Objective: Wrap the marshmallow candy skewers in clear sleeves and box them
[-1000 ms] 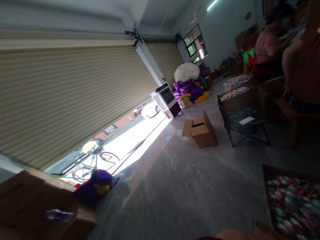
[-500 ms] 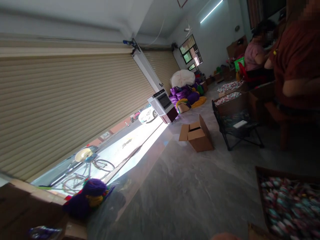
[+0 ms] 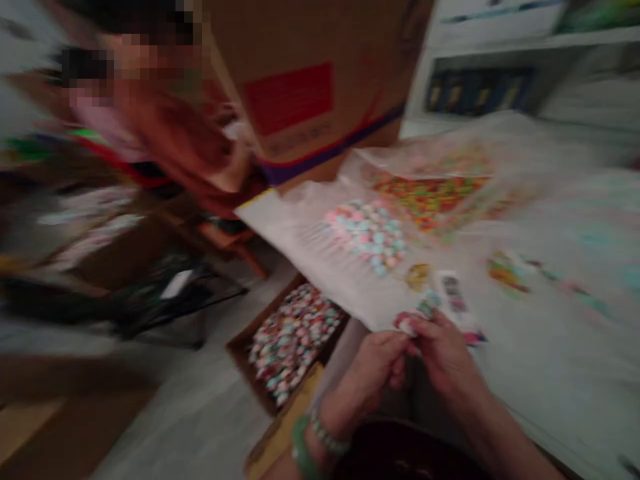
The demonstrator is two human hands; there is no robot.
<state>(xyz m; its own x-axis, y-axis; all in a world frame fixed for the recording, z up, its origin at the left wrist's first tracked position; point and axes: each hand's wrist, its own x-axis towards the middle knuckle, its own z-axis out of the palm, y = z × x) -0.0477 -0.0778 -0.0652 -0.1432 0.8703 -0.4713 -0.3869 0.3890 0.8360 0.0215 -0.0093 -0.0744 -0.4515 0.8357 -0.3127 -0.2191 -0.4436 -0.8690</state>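
Note:
My left hand (image 3: 383, 363), with a green bangle and a beaded bracelet on its wrist, is closed at the table's near edge. Its fingertips pinch one end of a small pink, white and teal piece (image 3: 407, 325). My right hand (image 3: 447, 350) meets it there, thumb and fingers closed on the same piece. Motion blur hides its exact kind. Just beyond lie a small gold coil (image 3: 417, 277) and a white printed card (image 3: 453, 297). Farther off is a cluster of pink, white and pale-blue balls (image 3: 370, 233) on thin stems.
Clear plastic bags of red, yellow and green bits (image 3: 440, 197) lie on the white-covered table (image 3: 550, 360). A tall cardboard box (image 3: 320, 73) stands behind. On the floor, left, sits a box of colourful balls (image 3: 295, 340). A person in a rust-coloured top (image 3: 175, 133) sits beyond.
The view has swung right, from the shutter doors and floor to the table. Both my hands are now in sight, holding the small piece; earlier only a blurred bit of skin showed at the bottom.

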